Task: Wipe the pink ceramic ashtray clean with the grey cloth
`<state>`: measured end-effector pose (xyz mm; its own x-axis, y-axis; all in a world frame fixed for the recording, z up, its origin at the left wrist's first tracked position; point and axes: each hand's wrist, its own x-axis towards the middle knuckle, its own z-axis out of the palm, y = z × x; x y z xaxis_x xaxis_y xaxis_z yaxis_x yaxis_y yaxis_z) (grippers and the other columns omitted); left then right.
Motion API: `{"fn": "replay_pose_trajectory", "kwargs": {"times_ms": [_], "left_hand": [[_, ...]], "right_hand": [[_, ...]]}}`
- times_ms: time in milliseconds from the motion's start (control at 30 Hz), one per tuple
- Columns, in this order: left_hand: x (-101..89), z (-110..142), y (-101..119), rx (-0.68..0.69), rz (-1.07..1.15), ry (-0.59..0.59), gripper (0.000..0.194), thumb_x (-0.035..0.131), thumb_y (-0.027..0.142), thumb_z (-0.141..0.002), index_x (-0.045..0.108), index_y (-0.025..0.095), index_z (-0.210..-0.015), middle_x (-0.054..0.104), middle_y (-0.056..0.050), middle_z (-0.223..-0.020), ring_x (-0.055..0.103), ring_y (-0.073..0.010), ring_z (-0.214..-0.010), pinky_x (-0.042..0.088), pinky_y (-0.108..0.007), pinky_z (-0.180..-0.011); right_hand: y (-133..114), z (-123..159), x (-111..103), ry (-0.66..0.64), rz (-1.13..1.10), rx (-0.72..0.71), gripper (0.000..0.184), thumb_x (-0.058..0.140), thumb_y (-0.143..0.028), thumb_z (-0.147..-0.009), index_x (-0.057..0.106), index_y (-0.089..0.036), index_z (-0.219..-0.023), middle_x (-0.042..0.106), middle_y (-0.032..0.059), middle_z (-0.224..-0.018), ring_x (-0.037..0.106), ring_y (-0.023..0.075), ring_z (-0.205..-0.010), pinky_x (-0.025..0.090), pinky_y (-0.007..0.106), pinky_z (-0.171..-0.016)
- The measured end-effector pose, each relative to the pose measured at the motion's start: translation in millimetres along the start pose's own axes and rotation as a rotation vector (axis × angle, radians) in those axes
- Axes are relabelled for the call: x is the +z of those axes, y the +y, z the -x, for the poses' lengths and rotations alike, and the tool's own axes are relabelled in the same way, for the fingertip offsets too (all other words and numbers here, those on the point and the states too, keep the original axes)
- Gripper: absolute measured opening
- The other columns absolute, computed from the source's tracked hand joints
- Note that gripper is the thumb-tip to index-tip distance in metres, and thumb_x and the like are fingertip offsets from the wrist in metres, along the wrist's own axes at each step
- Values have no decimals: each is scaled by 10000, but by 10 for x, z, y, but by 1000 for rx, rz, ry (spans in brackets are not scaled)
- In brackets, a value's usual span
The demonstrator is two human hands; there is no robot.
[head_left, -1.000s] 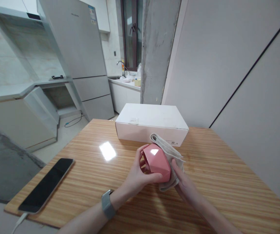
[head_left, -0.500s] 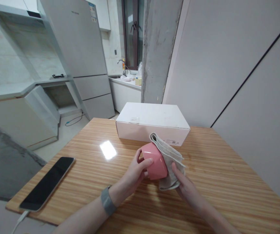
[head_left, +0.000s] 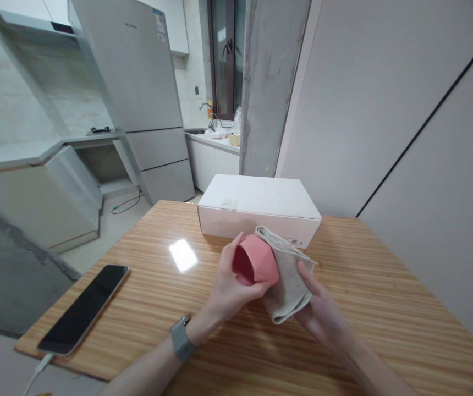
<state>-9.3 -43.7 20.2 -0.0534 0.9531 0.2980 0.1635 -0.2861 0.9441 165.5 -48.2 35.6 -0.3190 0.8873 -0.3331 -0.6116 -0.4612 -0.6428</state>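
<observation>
My left hand [head_left: 232, 286] is closed around a pink cup [head_left: 263, 258], thumb along the near side and fingers over the far rim. The cup is tilted so that its dark hollow inside faces left. A folded grey cloth [head_left: 290, 280] lies against the cup's right-hand base, pinched by my right hand [head_left: 321, 308]. The right thumb shows on top of the cloth; most of the other fingers are hidden behind it. Both things are held above the wooden table [head_left: 368, 319].
Behind my hands a white box [head_left: 257, 212] stands on the table. At the left edge lies a black phone [head_left: 86, 311] with a white cable [head_left: 38, 371] plugged in. Beyond are a fridge [head_left: 154, 93], a sink counter [head_left: 215, 154] and a wall on the right.
My left hand has turned the cup, so its hollow inside now shows. The left fingers have shifted up over the rim. My right hand still holds the cloth against the cup.
</observation>
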Motion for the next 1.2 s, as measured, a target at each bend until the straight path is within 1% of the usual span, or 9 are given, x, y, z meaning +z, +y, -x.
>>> {"fn": "replay_pose_trajectory", "kwargs": {"times_ms": [100, 200, 333, 433, 567, 733, 833, 1033, 1200], "left_hand": [[-49, -31, 19, 128, -143, 4, 907, 807, 237, -565, 365, 267, -1356, 502, -84, -1315, 504, -283, -1193, 418, -463, -1021], [-97, -69, 24, 245, -258, -13, 891, 798, 218, -540, 389, 257, -1331, 448, -92, -1343, 437, -304, -1260, 383, -473, -1057], [-121, -86, 14, 292, -332, -18, 946, 787, 202, -529, 377, 269, -1379, 356, -101, -1385, 374, -310, -1305, 363, -463, -1076], [-101, -68, 10, 273, -298, 19, 1012, 786, 221, -568, 280, 282, -1442, 404, -94, -1364, 415, -295, -1270, 355, -473, -1074], [-36, -49, -11, 97, -126, 123, 890, 814, 311, -611, 379, 273, -1386, 471, -85, -1351, 440, -296, -1256, 335, -471, -1081], [27, -64, -89, -114, 161, 88, 762, 787, 326, -675, 424, 253, -1340, 504, -101, -1337, 486, -284, -1230, 355, -469, -1065], [13, -84, -122, -81, 153, 31, 858, 831, 321, -616, 411, 248, -1361, 478, -116, -1365, 469, -298, -1248, 350, -484, -1069], [-124, -155, -86, 72, -42, 17, 980, 884, 328, -508, 419, 257, -1368, 498, -100, -1323, 464, -309, -1243, 341, -503, -1079], [-247, -221, -14, 109, 13, -71, 1000, 879, 270, -510, 394, 251, -1384, 499, -106, -1350, 488, -305, -1237, 375, -492, -1060]], "right_hand": [[-41, -31, -3, 57, -58, 21, 264, 602, -399, -874, 755, -195, -940, 782, 50, -940, 666, 250, -1070, 437, 387, -1031], [-77, -75, -8, 101, -99, 15, 299, 513, -369, -929, 750, -189, -958, 781, 55, -942, 679, 241, -1047, 435, 390, -1033], [-96, -122, -23, 117, -118, 9, 304, 485, -347, -940, 743, -190, -974, 778, 64, -958, 665, 241, -1077, 418, 404, -1048], [-67, -121, -21, 96, -89, -6, 306, 499, -366, -929, 731, -186, -1015, 759, 88, -1035, 643, 253, -1115, 412, 420, -1051], [25, -83, 10, 25, -62, -45, 330, 540, -418, -905, 705, -194, -1081, 727, 84, -1132, 610, 258, -1164, 407, 428, -1055], [87, -51, 48, 0, -40, -72, 361, 565, -460, -877, 717, -181, -1049, 733, 90, -1115, 600, 276, -1175, 425, 442, -1037], [53, -51, 65, 38, -81, -56, 362, 546, -458, -888, 715, -181, -1049, 735, 89, -1108, 606, 278, -1167, 427, 453, -1034], [-19, -78, 17, 118, -119, -41, 338, 518, -387, -915, 677, -179, -1130, 728, 87, -1127, 625, 268, -1143, 439, 445, -1033], [-29, -118, -128, 69, -60, 9, 326, 515, -358, -922, 667, -165, -1136, 747, 91, -1075, 662, 251, -1087, 468, 415, -1005]]}}
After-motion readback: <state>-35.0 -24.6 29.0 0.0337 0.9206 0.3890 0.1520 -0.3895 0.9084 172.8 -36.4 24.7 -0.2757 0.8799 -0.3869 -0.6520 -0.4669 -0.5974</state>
